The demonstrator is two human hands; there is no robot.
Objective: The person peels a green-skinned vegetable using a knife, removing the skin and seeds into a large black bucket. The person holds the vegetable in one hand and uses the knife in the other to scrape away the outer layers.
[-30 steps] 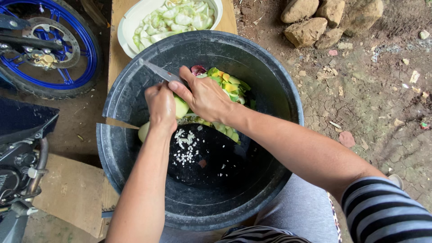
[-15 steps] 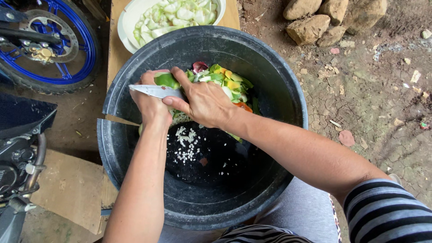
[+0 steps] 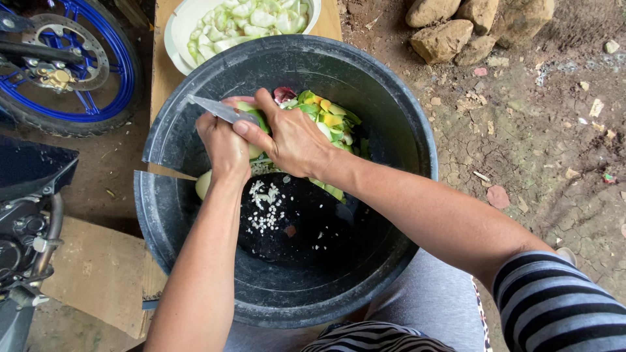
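Ground: bare cracked dirt (image 3: 541, 150) with small pebbles and scraps, seen from straight above.
Lap: grey trousers and a striped sleeve (image 3: 561, 306) at the bottom edge, nearest the camera.
Tub: 1 big black plastic tub (image 3: 195, 261) stands between the knees, with a split in its left rim.
Tub floor: small white seeds (image 3: 264, 207) lie scattered on the dark bottom.
Peelings: green, yellow and red scraps (image 3: 329, 117) are heaped against the far wall of the tub.
Left hand: the left hand (image 3: 225, 146) is over the tub, fingers closed round a knife handle.
Knife: the knife (image 3: 218, 109) has its grey blade pointing up and to the left, out past the thumb.
Right hand: the right hand (image 3: 293, 140) is pressed against the left one, fingers wrapped round a green fruit.
Fruit: the green fruit (image 3: 255, 120) sits between the 2 hands, mostly hidden, with the blade touching it.
Board: a wooden board (image 3: 163, 78) lies just beyond the tub.
Bowl: 1 white bowl (image 3: 177, 29) on the board holds pale green cut pieces (image 3: 251, 16).
Left side: a blue motorbike wheel (image 3: 65, 65) stands beside the board, and flat cardboard (image 3: 98, 274) lies nearer.
Far right: 4 or so rough stones (image 3: 469, 29) are well apart from the tub.
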